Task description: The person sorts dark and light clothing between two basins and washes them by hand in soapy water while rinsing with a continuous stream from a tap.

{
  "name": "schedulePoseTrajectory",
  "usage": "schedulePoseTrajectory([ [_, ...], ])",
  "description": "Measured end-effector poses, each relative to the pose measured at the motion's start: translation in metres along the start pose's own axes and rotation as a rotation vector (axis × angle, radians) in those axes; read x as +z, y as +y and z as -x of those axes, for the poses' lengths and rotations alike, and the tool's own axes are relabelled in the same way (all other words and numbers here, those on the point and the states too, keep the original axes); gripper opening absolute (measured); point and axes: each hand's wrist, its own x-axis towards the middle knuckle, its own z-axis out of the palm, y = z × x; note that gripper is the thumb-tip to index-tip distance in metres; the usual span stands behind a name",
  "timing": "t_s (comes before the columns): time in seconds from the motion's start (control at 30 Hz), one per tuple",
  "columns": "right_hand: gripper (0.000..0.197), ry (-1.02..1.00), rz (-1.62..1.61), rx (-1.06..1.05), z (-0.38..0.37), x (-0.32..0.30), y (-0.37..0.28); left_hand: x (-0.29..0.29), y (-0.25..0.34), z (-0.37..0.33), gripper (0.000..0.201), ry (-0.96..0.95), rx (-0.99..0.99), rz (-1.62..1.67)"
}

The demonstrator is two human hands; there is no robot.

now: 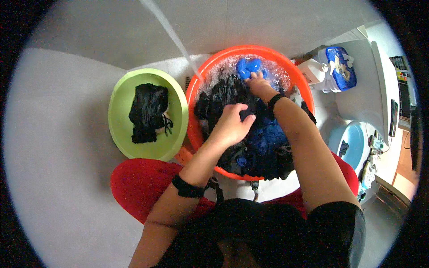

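An orange-red basin (193, 136) holds sudsy water and a heap of dark wet clothes (263, 138), black with dark blue parts. My left hand (232, 123) is over the middle of the heap, thumb and forefinger apart with dark cloth behind the gap; its other fingers are partly hidden. Farther in, my right hand (259, 85) reaches down with fingers spread. Its fingertips touch a bright blue, glossy, bulging thing (250, 67) at the foamy far side; I cannot tell its kind.
Left of the basin stands a light green tub (117, 118) with a black garment (149, 111) inside. A white jug (313, 71) and a blue-lidded bucket (330, 82) stand at the far right. Nearer on the right is a light blue basin (355, 143). A pale stream (167, 29) slants down at the far side.
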Motion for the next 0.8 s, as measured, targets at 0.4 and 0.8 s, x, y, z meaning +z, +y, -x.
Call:
schedulePoseTrajectory([
  [0.4, 0.045, 0.522, -0.747, 0.100, 0.098, -0.087, 0.008, 0.013, 0.017, -0.034, 0.100, -0.129, -0.520, 1.012],
  [0.8, 0.044, 0.886, -0.969, 0.198, 0.259, -0.035, -0.104, 0.070, -0.019, -0.051, 0.042, -0.389, -0.201, 1.398],
])
